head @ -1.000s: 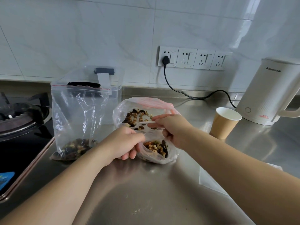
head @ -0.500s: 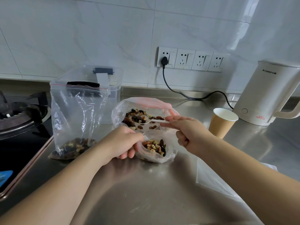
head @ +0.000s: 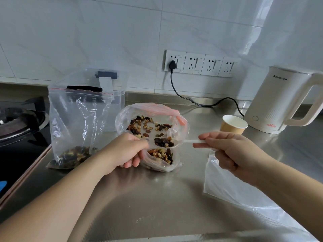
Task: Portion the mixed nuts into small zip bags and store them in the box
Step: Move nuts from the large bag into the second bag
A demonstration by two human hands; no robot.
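Pinching a spoon (head: 167, 142) of nuts, right hand (head: 232, 151); left hand (head: 125, 151) grips small bag (head: 162, 158).

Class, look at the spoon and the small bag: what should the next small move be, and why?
Probably tip the spoon into the small bag. The right hand holds it loaded with nuts just above the bag's mouth, which the left hand holds open, and the bag holds only a little so far.

Right hand (head: 234, 151) holds a loaded spoon (head: 167, 142) over the small bag (head: 162, 158).
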